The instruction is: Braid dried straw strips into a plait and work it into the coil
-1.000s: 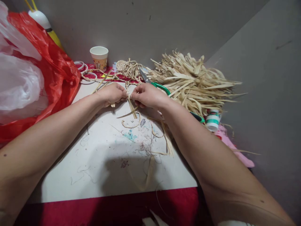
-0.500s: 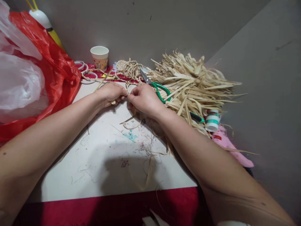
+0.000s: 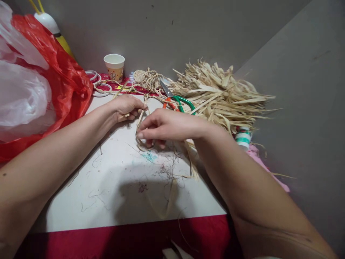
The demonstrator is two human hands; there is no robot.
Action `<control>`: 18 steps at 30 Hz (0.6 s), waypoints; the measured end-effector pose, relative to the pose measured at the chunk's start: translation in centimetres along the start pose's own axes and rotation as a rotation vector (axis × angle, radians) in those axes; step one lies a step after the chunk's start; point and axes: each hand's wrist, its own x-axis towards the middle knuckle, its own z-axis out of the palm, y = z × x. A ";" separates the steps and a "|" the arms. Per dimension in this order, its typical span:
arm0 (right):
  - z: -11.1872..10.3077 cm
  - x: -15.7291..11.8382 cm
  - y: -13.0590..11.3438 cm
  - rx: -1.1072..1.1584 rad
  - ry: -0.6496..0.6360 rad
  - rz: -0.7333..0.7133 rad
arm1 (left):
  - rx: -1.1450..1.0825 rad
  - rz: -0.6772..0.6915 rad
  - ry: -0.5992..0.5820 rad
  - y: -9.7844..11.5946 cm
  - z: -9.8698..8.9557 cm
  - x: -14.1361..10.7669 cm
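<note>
My left hand is closed, its thumb and finger pinching the end of a braided straw cord above the white board. Below and to the right, my right hand has its thumb and index finger brought together at a thin straw strand that curves down from the left fingertips. A knotted heap of braided cord lies behind the hands. Scissors with green handles rest beside it, with something orange-red under them. To the right spreads a large bundle of dry straw strips.
Red and white plastic bags fill the left side. A paper cup and white rings stand at the back. A white-green bottle and pink cloth lie right. Loose fibres litter the white board.
My right hand has moved away from the left fingertips, down and toward me, to the looped strand. The orange-red item under the scissors now shows. My left hand has barely moved.
</note>
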 end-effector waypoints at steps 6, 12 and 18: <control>-3.9 -2.0 0.6 0.486 0.399 0.016 | -0.046 0.006 -0.056 -0.2 -0.5 0.2; -6.0 -0.3 2.0 0.566 0.558 0.038 | -0.042 0.006 -0.074 -0.2 -0.6 0.2; -7.7 0.2 2.5 0.343 0.390 0.151 | -0.038 0.009 -0.100 -0.3 -0.7 0.4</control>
